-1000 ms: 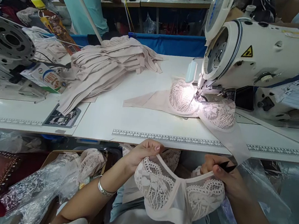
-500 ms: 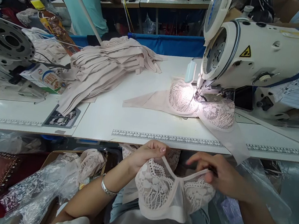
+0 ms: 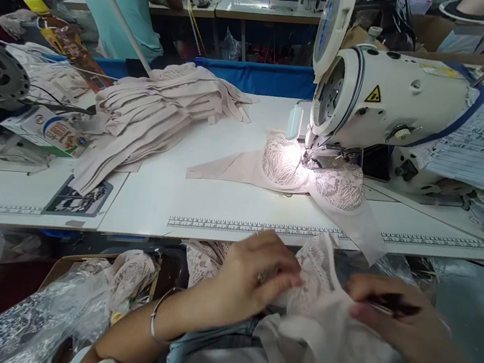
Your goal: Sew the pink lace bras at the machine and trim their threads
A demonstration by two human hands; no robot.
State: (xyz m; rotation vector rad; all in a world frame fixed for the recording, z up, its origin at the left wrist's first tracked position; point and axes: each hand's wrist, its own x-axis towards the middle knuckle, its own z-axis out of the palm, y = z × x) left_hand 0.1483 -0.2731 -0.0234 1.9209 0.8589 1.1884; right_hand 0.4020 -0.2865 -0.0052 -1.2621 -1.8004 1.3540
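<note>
A pale pink lace bra (image 3: 313, 281) hangs loosely over my lap, its lower part smeared by motion. My left hand (image 3: 255, 276), with a bangle at the wrist, has thumb and fingers pinched together at the bra's lace edge. On the other side, my right hand (image 3: 389, 316) pinches the bra's edge; a dark, slim object (image 3: 396, 304) lies within its fingers, its kind unclear. Beyond them, a second lace bra (image 3: 335, 187) lies under the needle area of a lit white sewing machine (image 3: 397, 104), one wing draped over the table edge.
A heap of pale fabric pieces (image 3: 157, 112) lies on the white table (image 3: 145, 198), left of the machine. A printed ruler (image 3: 235, 227) runs along its front edge. Behind are a drink bottle (image 3: 67, 46) and a person in teal (image 3: 117, 8). Plastic-wrapped lace (image 3: 58, 300) sits below left.
The bra in my hands has been turned from facing me upright to hanging bunched and askew. Both hands have moved lower and right. The whole view has shifted slightly.
</note>
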